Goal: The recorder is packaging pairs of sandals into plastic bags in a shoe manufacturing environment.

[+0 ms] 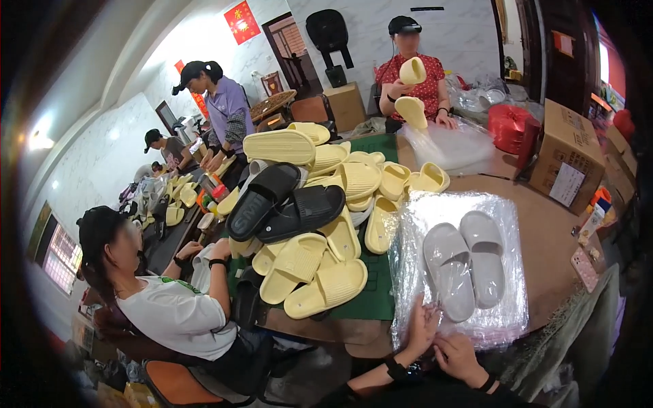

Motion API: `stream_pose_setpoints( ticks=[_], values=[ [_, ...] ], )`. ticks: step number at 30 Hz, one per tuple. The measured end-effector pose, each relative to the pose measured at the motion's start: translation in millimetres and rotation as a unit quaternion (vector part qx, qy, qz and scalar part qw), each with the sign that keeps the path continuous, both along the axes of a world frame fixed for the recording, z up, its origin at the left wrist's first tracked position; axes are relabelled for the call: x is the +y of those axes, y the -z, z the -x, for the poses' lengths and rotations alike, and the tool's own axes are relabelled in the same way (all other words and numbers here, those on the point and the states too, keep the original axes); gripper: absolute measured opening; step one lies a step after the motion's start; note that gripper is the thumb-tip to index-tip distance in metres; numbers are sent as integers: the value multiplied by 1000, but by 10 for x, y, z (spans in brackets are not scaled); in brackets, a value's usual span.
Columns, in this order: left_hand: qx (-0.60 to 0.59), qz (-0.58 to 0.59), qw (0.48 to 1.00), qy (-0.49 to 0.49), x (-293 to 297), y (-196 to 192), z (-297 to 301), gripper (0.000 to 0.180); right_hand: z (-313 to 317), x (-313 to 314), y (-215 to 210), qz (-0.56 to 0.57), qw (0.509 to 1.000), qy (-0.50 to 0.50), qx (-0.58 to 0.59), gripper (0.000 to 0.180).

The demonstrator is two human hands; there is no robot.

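Two grey slide slippers (484, 262) lie side by side on a stack of clear plastic bags (510, 316) at the table's near right. At the stack's near edge, my left hand (423, 325) has its fingers bent at the plastic film, close to the left slipper's end. Just right of it, my right hand (458, 355) is closed, its fingertips pinching at the film's edge. Whether the slippers are on top of the film or inside a bag is hard to tell through the glare. Left of the stack rises a heap of pale yellow slippers (326, 282).
Black slippers (262, 200) rest on the heap over a green mat (377, 306). A cardboard box (568, 156), red twine roll (513, 129) and phone (583, 268) are to the right. A person (422, 78) across holds yellow slippers; another (170, 306) sits at left.
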State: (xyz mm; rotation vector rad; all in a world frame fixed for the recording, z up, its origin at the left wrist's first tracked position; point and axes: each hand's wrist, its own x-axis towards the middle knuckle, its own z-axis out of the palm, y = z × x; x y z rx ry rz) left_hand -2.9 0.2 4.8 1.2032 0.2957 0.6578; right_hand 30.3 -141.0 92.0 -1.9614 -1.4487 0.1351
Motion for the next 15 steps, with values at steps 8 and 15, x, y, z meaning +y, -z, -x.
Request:
stream_pose_setpoints(
  ticks=[8,15],
  values=[
    [36,-101,993,-56,-2,-56,74,63,-131,-39,104,-57,992,92,-69,47],
    [90,-9,996,-3,-17,121,15,48,-210,115,-7,2,969,189,-157,52]
  ],
)
